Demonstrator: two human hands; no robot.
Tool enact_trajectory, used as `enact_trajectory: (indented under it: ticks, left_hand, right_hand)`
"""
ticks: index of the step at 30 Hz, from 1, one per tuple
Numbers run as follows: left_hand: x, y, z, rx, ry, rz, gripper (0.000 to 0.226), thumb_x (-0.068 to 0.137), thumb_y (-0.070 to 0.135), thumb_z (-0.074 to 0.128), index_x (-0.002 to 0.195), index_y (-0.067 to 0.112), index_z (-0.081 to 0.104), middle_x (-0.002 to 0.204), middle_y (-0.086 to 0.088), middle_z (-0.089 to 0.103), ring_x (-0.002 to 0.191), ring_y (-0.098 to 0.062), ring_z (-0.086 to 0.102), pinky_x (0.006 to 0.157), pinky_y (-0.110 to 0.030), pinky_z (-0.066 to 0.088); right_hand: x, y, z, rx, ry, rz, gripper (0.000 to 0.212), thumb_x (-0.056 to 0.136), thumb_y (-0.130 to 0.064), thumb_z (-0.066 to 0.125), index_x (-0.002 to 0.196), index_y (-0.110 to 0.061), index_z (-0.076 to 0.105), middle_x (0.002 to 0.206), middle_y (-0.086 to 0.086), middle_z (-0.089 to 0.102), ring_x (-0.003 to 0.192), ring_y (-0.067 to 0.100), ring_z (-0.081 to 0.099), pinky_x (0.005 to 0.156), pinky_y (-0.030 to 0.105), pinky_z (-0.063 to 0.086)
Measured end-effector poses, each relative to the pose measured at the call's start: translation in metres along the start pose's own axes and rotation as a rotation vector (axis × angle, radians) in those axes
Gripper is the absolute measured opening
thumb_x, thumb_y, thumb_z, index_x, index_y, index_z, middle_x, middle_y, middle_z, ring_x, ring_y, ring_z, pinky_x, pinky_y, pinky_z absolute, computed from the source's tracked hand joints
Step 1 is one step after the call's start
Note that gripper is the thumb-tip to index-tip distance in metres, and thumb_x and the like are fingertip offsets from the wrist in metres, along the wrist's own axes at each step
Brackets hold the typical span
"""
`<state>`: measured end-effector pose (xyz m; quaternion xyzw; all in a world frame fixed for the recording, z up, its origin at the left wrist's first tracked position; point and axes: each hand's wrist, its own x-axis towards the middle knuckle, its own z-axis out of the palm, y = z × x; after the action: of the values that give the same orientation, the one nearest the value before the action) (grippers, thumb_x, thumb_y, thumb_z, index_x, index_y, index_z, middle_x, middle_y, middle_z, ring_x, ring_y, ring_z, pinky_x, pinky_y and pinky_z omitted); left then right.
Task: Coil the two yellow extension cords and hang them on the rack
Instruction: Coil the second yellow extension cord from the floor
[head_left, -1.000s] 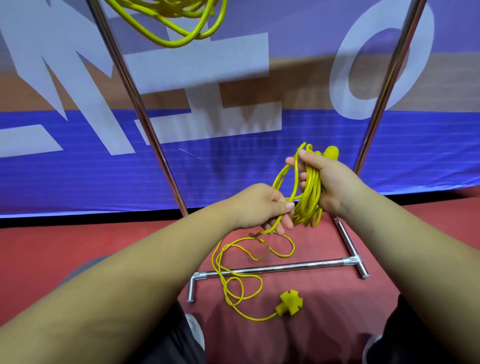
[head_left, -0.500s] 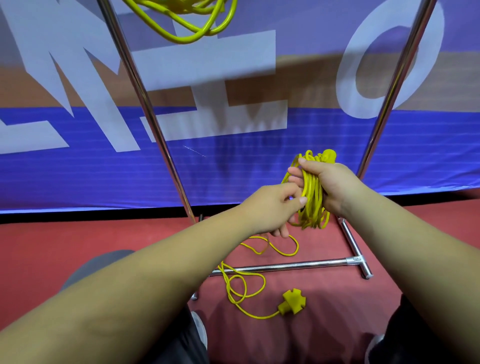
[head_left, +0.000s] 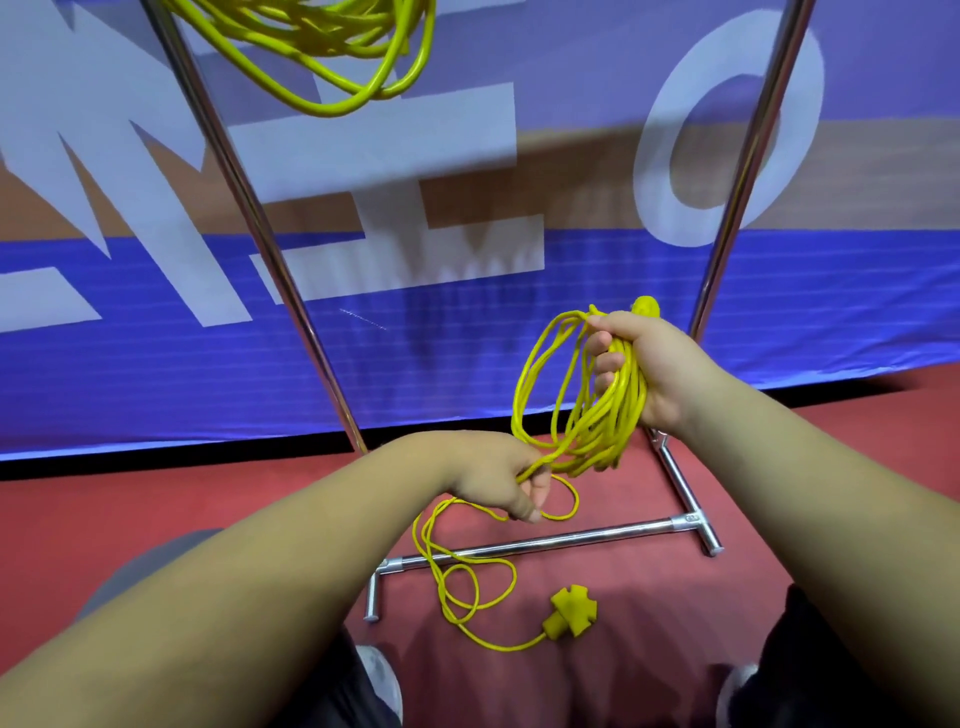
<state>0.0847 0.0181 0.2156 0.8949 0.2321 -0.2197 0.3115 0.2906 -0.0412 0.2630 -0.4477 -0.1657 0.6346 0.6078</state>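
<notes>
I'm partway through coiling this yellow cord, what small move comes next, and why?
Probably lift the left hand up to the right hand and lay one more loop into the coil. The left grip pinches the slack below it, and the socket lies on the floor.

left hand (head_left: 498, 480) dropped down and away from the right hand (head_left: 641, 371), drawing a new open loop of cord (head_left: 540, 395) between them

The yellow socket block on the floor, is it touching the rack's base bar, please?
Apart: the head view shows bare red floor between the socket block and the base bar.
</notes>
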Motion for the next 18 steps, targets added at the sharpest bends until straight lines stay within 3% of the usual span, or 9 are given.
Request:
enact_trajectory:
  ticks: [3, 6, 10, 13, 18]
  left_hand:
    - [0.004, -0.010, 0.004, 0.102, -0.084, -0.044, 0.013, 0.090, 0.012, 0.066, 0.099, 0.019, 0.072, 0.087, 0.007, 0.072, 0.078, -0.008, 0.063, 0.074, -0.025, 0.049]
    - [0.007, -0.023, 0.012, 0.247, -0.162, -0.104, 0.016, 0.093, 0.015, 0.062, 0.104, 0.018, 0.073, 0.102, 0.002, 0.075, 0.097, -0.021, 0.067, 0.087, -0.035, 0.052]
    - [0.007, -0.039, 0.021, 0.402, -0.196, -0.191, 0.028, 0.097, 0.009, 0.056, 0.117, 0.022, 0.072, 0.117, -0.001, 0.072, 0.107, -0.024, 0.065, 0.077, -0.028, 0.041]
    - [0.004, -0.050, 0.023, 0.479, -0.176, -0.290, 0.044, 0.091, -0.003, 0.054, 0.123, 0.022, 0.071, 0.121, -0.003, 0.071, 0.111, -0.027, 0.066, 0.078, -0.029, 0.045]
    - [0.001, -0.065, 0.011, 0.544, 0.020, -0.401, 0.022, 0.094, 0.010, 0.062, 0.113, 0.013, 0.073, 0.110, -0.007, 0.073, 0.102, -0.032, 0.068, 0.082, -0.034, 0.055]
  right_hand:
    - [-0.008, -0.005, 0.007, 0.073, -0.067, 0.025, 0.023, 0.104, -0.021, 0.057, 0.082, -0.019, 0.052, 0.064, -0.009, 0.048, 0.038, 0.002, 0.038, 0.036, 0.018, 0.034]
    - [-0.015, -0.013, 0.008, 0.103, -0.119, 0.019, 0.023, 0.104, -0.021, 0.055, 0.081, -0.019, 0.051, 0.063, -0.010, 0.046, 0.037, 0.002, 0.036, 0.036, 0.018, 0.033]
    - [-0.020, -0.026, -0.001, 0.146, -0.160, 0.001, 0.023, 0.105, -0.022, 0.053, 0.082, -0.020, 0.050, 0.061, -0.011, 0.044, 0.035, 0.002, 0.036, 0.035, 0.018, 0.032]
    - [-0.021, -0.031, -0.011, 0.183, -0.162, -0.013, 0.024, 0.104, -0.022, 0.054, 0.081, -0.020, 0.049, 0.061, -0.012, 0.044, 0.034, 0.003, 0.036, 0.035, 0.018, 0.032]
    - [-0.018, -0.034, -0.018, 0.184, -0.134, -0.033, 0.023, 0.101, -0.022, 0.056, 0.079, -0.021, 0.049, 0.063, -0.012, 0.044, 0.036, 0.003, 0.035, 0.037, 0.018, 0.031]
